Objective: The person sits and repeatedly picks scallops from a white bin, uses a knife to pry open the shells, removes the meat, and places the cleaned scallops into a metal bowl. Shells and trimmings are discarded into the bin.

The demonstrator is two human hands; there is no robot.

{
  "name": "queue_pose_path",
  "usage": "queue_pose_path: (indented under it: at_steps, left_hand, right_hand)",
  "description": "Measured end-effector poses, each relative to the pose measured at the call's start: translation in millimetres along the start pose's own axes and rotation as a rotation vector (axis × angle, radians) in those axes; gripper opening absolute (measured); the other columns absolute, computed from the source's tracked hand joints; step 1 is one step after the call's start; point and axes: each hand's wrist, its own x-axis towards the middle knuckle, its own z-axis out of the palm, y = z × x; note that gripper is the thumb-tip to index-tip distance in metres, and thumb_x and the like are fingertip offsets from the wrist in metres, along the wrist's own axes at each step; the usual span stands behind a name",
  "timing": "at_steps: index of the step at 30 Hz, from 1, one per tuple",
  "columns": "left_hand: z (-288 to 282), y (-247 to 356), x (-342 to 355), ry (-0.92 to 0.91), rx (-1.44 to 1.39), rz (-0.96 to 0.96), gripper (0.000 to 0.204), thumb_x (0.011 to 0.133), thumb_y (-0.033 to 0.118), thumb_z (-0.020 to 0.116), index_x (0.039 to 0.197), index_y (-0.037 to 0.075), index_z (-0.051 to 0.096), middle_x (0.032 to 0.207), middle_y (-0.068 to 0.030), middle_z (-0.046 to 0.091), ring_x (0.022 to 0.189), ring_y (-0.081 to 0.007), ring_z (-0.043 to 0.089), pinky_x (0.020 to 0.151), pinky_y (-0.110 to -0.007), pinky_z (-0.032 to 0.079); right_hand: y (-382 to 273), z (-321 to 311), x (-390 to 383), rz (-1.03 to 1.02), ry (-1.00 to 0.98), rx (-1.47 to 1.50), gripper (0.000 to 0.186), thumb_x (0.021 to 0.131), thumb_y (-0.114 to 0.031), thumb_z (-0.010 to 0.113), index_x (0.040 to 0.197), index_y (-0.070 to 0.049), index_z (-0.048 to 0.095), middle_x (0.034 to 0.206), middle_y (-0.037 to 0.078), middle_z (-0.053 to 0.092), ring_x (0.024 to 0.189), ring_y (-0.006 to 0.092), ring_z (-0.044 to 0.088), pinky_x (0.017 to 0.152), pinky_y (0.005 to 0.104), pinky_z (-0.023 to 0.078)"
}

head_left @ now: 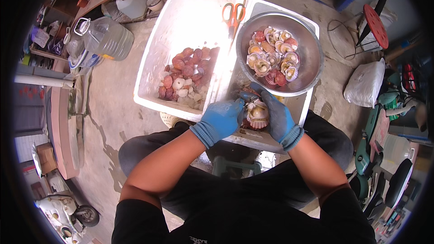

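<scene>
Both my hands wear blue gloves with dark grips and meet over the near end of the foam lid. My left hand is closed, its fingertips against the upper left of an opened scallop. A thin glint shows by those fingers, but what they hold is mostly hidden. My right hand curls around the scallop's right and upper side, holding it. The scallop's pale flesh and ribbed pinkish shell face up. Just beyond, a steel bowl bears several opened scallops on their half shells, with a few reddish shells among them.
A white foam box on the left holds reddish scallops and ice pieces. Orange-handled scissors lie across its right rim. The foam lid sits under the bowl. A water jug stands left, a red stool right.
</scene>
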Motion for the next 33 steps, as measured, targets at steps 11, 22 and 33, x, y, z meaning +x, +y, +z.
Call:
queue_pose_path:
  at_steps: [11,22,33]
  left_hand:
    - [25.8,-26.0,3.7,0.075,-0.013,-0.15,0.014,0.093,0.015,0.061,0.1,0.006,0.069,0.087,-0.0186,0.073,0.084,-0.0416,0.072,0.074,-0.053,0.057]
    - [22.9,-26.7,-1.4,-0.215,-0.083,-0.187,0.024,0.1,0.028,0.063,0.108,0.008,0.073,0.105,-0.0219,0.075,0.1,-0.0433,0.072,0.09,-0.053,0.057]
    - [-2.7,-203.5,51.0,-0.103,0.11,-0.45,0.026,0.098,0.029,0.063,0.106,0.008,0.076,0.101,-0.0186,0.078,0.095,-0.0386,0.076,0.088,-0.047,0.059]
  right_hand:
    - [3.7,-19.5,-5.7,0.072,-0.108,0.253,0.053,0.116,-0.031,0.044,0.163,-0.007,0.041,0.15,0.015,0.057,0.111,0.0222,0.066,0.093,0.0383,0.058]
    - [25.8,-25.0,19.8,0.2,0.085,-0.237,0.057,0.112,-0.05,0.051,0.158,-0.017,0.048,0.095,0.002,0.067,0.075,0.014,0.068,0.061,0.0273,0.055]
    - [-71.0,-73.6,45.7,-0.538,0.48,-0.633,0.055,0.109,-0.02,0.063,0.158,-0.003,0.049,0.147,0.016,0.061,0.133,0.0205,0.057,0.114,0.0355,0.044]
